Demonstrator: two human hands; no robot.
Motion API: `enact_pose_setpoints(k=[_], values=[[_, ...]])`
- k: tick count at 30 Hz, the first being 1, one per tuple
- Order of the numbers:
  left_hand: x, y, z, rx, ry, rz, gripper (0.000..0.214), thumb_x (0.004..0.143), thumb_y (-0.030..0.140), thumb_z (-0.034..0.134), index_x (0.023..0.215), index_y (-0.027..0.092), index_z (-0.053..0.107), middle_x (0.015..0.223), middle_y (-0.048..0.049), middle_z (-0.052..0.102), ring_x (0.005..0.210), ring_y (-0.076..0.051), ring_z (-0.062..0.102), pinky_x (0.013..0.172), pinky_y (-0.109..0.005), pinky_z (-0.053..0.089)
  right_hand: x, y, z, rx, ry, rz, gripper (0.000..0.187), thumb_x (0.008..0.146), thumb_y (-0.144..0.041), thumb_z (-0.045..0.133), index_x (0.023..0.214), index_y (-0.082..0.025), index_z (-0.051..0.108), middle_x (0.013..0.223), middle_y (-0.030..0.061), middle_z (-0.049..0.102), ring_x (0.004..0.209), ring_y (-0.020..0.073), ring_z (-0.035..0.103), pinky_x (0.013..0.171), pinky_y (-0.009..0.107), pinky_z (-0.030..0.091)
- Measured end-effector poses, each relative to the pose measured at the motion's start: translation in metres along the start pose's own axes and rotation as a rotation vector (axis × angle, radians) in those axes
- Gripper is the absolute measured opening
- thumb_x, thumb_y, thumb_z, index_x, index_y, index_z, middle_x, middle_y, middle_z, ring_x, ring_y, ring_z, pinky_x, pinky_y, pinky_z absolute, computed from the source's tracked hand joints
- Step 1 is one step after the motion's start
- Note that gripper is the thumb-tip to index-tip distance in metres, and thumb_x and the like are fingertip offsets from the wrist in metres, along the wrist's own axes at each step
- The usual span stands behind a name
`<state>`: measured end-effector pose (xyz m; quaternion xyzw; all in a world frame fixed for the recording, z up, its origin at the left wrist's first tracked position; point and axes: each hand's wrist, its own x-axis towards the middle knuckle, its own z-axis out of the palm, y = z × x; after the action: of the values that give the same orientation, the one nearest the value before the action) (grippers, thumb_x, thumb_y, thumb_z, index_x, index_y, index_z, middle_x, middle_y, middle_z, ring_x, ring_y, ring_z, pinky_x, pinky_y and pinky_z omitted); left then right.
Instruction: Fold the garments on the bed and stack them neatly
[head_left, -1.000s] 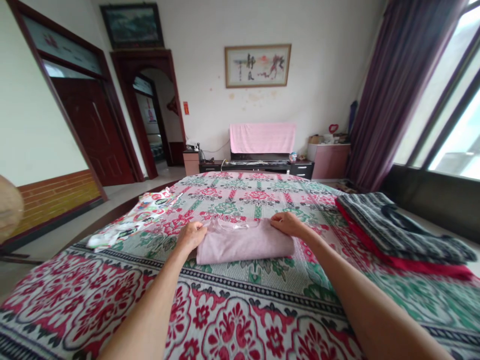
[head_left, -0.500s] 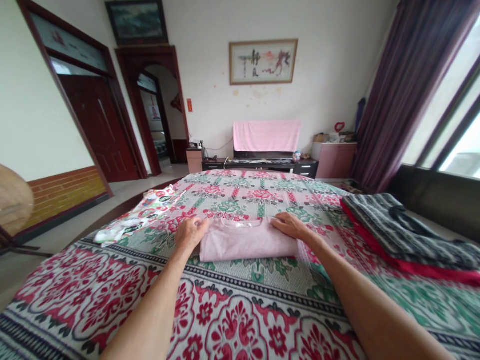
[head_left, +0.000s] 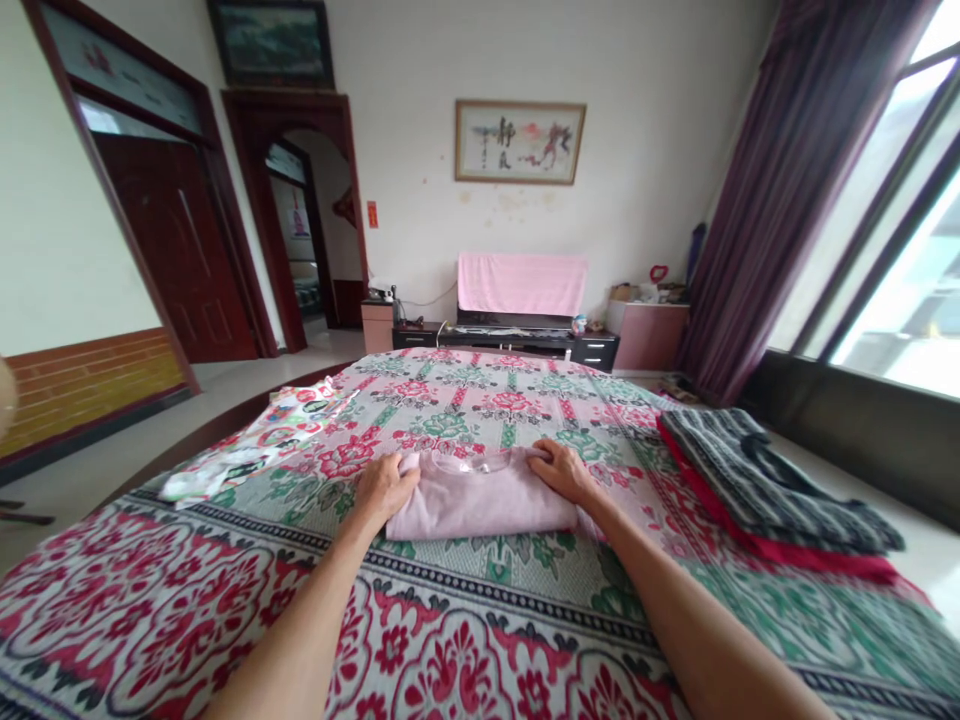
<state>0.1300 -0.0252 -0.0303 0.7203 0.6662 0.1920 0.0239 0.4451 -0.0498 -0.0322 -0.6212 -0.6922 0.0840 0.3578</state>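
Note:
A folded pale pink shirt (head_left: 476, 505) lies flat on the patterned cloth (head_left: 457, 590), its neckline and a small white label at the far edge. My left hand (head_left: 386, 488) is closed on the shirt's far left corner, thumb on the fabric. On the opposite side, my right hand (head_left: 562, 470) grips the far right corner with its fingers bent over the edge. The fingertips of both hands are partly hidden.
Right of the shirt rests a folded striped black-and-grey garment (head_left: 772, 480) on top of red fabric (head_left: 832, 560). A white garment with colourful prints (head_left: 262, 440) lies at the left edge. Beyond the table stands a low black cabinet (head_left: 596, 352) with a pink cloth (head_left: 523, 283) above it.
The view has turned slightly to the right and up. Both hands stay at the shirt's far corners; its collar has shifted a little under them.

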Motion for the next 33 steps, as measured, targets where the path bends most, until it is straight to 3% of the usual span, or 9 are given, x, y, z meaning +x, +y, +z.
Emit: enact_pose_setpoints(k=[4,8,12,16,20,25,29,33], values=[[0.0,0.006,-0.005,-0.118,0.038,-0.069,0.025,0.085,0.039,0.044,0.086,0.02,0.06,0.088,-0.0121,0.07,0.089,-0.026,0.064,0.072,-0.03,0.042,-0.002,-0.005,-0.006,0.16,0.031,0.053,0.02,0.068,-0.036,0.053,0.073,-0.018,0.06,0.065,-0.0009,0.058,0.064,0.0146,0.051,0.062,0.026,0.038],[0.001,0.009,-0.008,-0.415,0.035,-0.147,0.026,0.081,0.041,0.048,0.074,0.019,0.058,0.076,-0.0076,0.067,0.081,-0.024,0.064,0.064,-0.027,0.042,-0.011,-0.008,-0.015,0.431,0.027,0.179,0.028,0.068,-0.047,0.057,0.071,-0.019,0.054,0.061,-0.0041,0.049,0.057,0.0114,0.043,0.053,0.023,0.034],[0.0,0.006,-0.001,-0.805,0.023,-0.187,0.033,0.075,0.049,0.054,0.074,0.017,0.06,0.066,-0.0018,0.063,0.071,-0.021,0.062,0.058,-0.026,0.041,-0.027,-0.012,-0.03,0.612,0.059,0.235,0.038,0.065,-0.054,0.063,0.077,-0.019,0.053,0.064,-0.0036,0.049,0.058,0.0108,0.041,0.051,0.022,0.033],[0.001,0.004,0.01,-1.003,-0.014,-0.156,0.04,0.069,0.054,0.058,0.08,0.015,0.063,0.067,-0.0014,0.064,0.07,-0.02,0.061,0.058,-0.025,0.042,-0.039,-0.015,-0.038,0.718,0.075,0.287,0.041,0.062,-0.054,0.068,0.078,-0.019,0.053,0.064,-0.0039,0.049,0.056,0.0101,0.04,0.05,0.022,0.032],[0.0,0.007,0.011,-1.009,-0.066,-0.151,0.043,0.068,0.055,0.058,0.085,0.016,0.066,0.073,-0.003,0.068,0.074,-0.021,0.063,0.061,-0.026,0.044,-0.043,-0.01,-0.036,0.818,0.079,0.342,0.04,0.062,-0.052,0.071,0.081,-0.019,0.057,0.067,-0.0035,0.053,0.056,0.0103,0.044,0.052,0.022,0.035],[-0.003,0.015,0.003,-0.772,-0.057,-0.151,0.034,0.071,0.05,0.058,0.075,0.017,0.063,0.072,-0.0043,0.068,0.075,-0.022,0.064,0.062,-0.026,0.044,-0.043,-0.001,-0.028,0.777,0.014,0.416,0.04,0.063,-0.049,0.071,0.087,-0.018,0.062,0.074,-0.0004,0.062,0.062,0.0131,0.053,0.055,0.024,0.04],[0.001,0.015,0.003,-0.755,-0.052,-0.182,0.036,0.073,0.045,0.058,0.094,0.016,0.066,0.098,-0.0093,0.072,0.095,-0.024,0.065,0.077,-0.028,0.047,-0.046,0.004,-0.028,0.804,-0.048,0.462,0.045,0.067,-0.051,0.068,0.098,-0.019,0.064,0.085,0.0032,0.067,0.074,0.0176,0.059,0.063,0.028,0.046],[0.002,0.013,0.005,-0.785,-0.067,-0.221,0.044,0.075,0.045,0.059,0.109,0.017,0.064,0.12,-0.0119,0.066,0.112,-0.026,0.06,0.091,-0.031,0.045,-0.051,0.009,-0.038,0.915,-0.127,0.531,0.045,0.068,-0.042,0.07,0.108,-0.023,0.061,0.093,0.004,0.067,0.084,0.0191,0.061,0.068,0.029,0.049]])
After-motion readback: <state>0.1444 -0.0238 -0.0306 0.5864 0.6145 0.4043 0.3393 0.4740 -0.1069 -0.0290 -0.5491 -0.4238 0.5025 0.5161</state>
